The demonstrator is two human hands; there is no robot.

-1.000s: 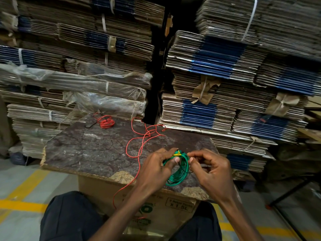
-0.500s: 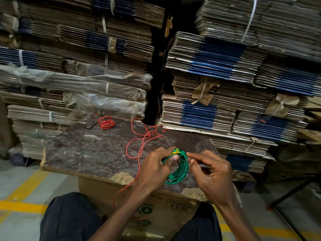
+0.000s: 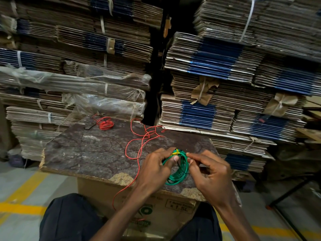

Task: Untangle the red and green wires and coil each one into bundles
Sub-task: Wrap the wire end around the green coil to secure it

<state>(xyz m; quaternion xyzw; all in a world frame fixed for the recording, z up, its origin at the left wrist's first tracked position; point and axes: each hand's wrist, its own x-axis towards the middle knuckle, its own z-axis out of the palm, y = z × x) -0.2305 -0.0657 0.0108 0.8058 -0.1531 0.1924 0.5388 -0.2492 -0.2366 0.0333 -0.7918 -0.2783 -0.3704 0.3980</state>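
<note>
Left hand (image 3: 154, 168) grip pinches green coil (image 3: 177, 173); right hand (image 3: 211, 173) grip partly hidden, pinching coil rim.

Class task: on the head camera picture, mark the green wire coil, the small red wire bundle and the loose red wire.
Green wire coil (image 3: 175, 180), head view: lower arc of the loops.
Small red wire bundle (image 3: 105, 125), head view: centre of the windings.
Loose red wire (image 3: 138, 160), head view: strand crossing the board.

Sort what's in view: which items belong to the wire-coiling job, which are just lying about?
Job: green wire coil held by left hand and right hand; loose red wire; small red coil.
Lying about: cardboard stacks; board; carton.
</note>
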